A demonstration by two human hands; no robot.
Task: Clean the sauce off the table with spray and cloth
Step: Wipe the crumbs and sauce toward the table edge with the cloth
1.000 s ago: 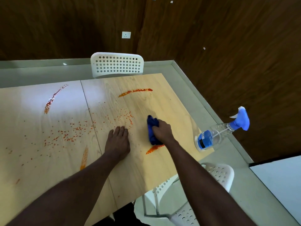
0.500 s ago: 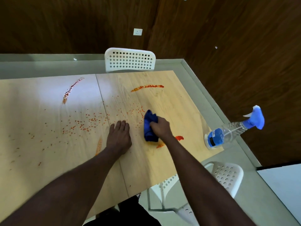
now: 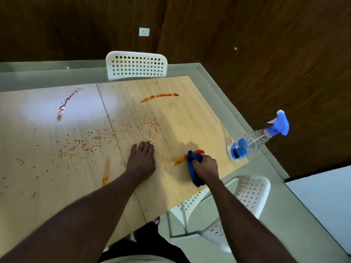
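Gripping the blue cloth point(image 3: 193, 168) — right hand point(image 3: 205, 167); left hand point(image 3: 141, 161) flat beside it.

Premises present as a plain indoor dining or meeting room, possibly part of a canteen or office; the narrow downward view does not settle which. Evidence: a light wood-grain table point(image 3: 180, 114) made of two tops butted edge to edge, a white perforated plastic chair point(image 3: 136, 65) at its far side and a second chair point(image 3: 247, 192) at its near right corner, on a smooth grey-green floor point(image 3: 256, 234) with a matching skirting point(image 3: 234, 111). Dark wood-panelled walls point(image 3: 266, 54) meet at a corner, one carrying a white wall socket point(image 3: 144, 32).
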